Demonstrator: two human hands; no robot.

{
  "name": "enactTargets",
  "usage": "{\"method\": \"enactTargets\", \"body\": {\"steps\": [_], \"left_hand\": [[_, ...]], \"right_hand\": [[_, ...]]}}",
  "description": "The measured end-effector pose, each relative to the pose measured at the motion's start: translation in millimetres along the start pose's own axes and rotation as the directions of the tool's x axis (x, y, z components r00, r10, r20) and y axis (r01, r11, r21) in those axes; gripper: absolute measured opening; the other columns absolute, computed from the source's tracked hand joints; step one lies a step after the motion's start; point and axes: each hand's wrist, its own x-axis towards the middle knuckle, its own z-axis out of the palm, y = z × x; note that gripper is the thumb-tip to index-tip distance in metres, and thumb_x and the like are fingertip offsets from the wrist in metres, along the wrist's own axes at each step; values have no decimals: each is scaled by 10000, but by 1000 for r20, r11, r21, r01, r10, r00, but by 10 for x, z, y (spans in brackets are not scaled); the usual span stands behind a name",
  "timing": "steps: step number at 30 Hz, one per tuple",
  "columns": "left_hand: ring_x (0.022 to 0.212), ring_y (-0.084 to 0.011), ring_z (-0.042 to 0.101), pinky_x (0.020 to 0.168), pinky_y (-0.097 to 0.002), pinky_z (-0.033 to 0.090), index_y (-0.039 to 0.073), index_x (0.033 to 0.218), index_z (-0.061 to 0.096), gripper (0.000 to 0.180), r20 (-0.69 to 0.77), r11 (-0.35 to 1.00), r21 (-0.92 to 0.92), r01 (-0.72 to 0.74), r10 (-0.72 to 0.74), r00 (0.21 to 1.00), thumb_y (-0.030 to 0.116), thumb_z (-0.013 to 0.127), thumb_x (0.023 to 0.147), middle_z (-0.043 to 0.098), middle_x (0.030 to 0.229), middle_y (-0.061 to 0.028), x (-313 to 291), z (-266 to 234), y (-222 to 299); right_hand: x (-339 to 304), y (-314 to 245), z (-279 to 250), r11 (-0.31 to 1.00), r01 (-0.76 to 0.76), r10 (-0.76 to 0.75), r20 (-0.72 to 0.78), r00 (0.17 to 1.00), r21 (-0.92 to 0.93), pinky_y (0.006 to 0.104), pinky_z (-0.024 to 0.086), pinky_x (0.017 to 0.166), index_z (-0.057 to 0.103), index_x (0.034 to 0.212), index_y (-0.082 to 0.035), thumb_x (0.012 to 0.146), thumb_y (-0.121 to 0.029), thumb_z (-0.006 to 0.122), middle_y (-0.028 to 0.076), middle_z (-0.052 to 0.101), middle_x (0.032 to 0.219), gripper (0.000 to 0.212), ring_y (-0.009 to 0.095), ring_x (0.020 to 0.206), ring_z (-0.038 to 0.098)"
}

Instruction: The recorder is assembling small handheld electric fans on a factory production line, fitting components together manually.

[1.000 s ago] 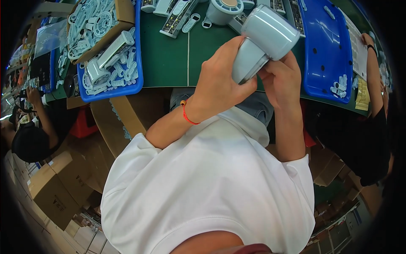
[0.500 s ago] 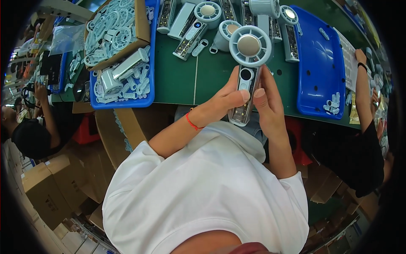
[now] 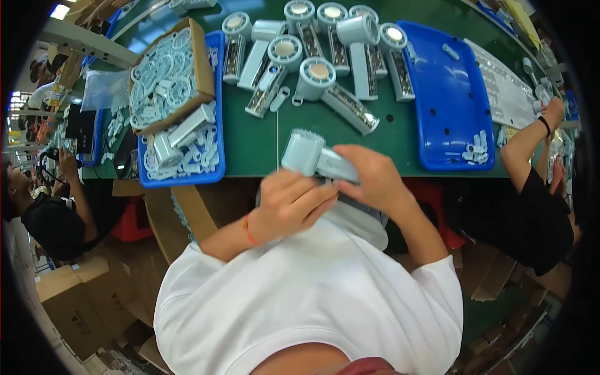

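A pale blue-grey handheld fan [image 3: 302,152] is in front of me over the table's near edge, its round head to the left and its handle to the right. My right hand [image 3: 375,178] grips the handle, thumb and fingers wrapped round its end. Just below the head is my left hand [image 3: 289,203], fingers curled and pointing toward the right fingertips; whatever it may pinch is hidden. Beyond the hands lies another fan [image 3: 350,109] with its handle open and inner parts showing. Several similar fans [image 3: 284,53] are clustered behind it.
At left, a blue tray [image 3: 184,181] holds loose pale parts and a cardboard box [image 3: 203,59] of ring-shaped parts. Another blue tray [image 3: 444,140] at right carries a few small pieces. A co-worker's arm [image 3: 531,140] reaches in at far right. Cartons [image 3: 75,300] stand at lower left.
The fan was upright with its open handle facing me; now it is turned over and sideways, head to the left. My left hand has moved off the handle, down and left.
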Motion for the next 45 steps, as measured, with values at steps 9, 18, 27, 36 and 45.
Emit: {"method": "enactTargets", "body": {"steps": [9, 18, 27, 36, 45], "left_hand": [[1085, -319, 443, 927, -491, 332, 106, 1110, 573, 482, 250, 919, 389, -69, -33, 968, 435, 571, 757, 554, 1079, -47, 174, 257, -398], [992, -296, 477, 856, -509, 364, 57, 975, 614, 347, 174, 852, 502, -148, 68, 982, 318, 587, 748, 546, 956, -54, 51, 392, -372], [900, -272, 518, 786, -460, 398, 57, 906, 622, 303, 41, 853, 496, -163, 164, 986, 326, 547, 787, 562, 897, -43, 112, 485, -470], [652, -243, 540, 596, -342, 447, 7, 873, 611, 149, -347, 995, -67, 68, -87, 934, 40, 593, 729, 574, 747, -93, 162, -202, -430], [520, -205, 503, 504, -303, 403, 15, 792, 619, 138, 5, 998, 29, 47, -47, 999, -12, 612, 657, 534, 602, -55, 554, -566, -528]], "right_hand": [[-126, 94, 336, 964, -49, -49, -355, 934, -262, 418, 368, 902, 551, 1118, -38, 708, -111, 648, 102, 537, 1135, 428, 295, 1030, 509], [-175, 141, 386, 969, -9, -78, -341, 937, -248, 408, 372, 890, 561, 1104, -3, 795, -140, 584, 112, 559, 1110, 339, 295, 1011, 515], [-137, 275, 382, 956, 34, -152, -392, 907, -291, 359, 415, 810, 554, 1123, -17, 733, -183, 661, 110, 580, 1071, 438, 274, 958, 533], [-55, -10, -393, 582, -373, 561, -25, 827, 723, 288, 450, 578, 502, 1124, 0, 764, -305, 644, 158, 605, 951, 492, 200, 687, 584], [1976, 2722, -2383, 866, -444, 495, -528, 690, 231, 337, 477, 701, 552, 1082, -16, 762, -281, 640, 114, 622, 938, 425, 232, 801, 598]]}}
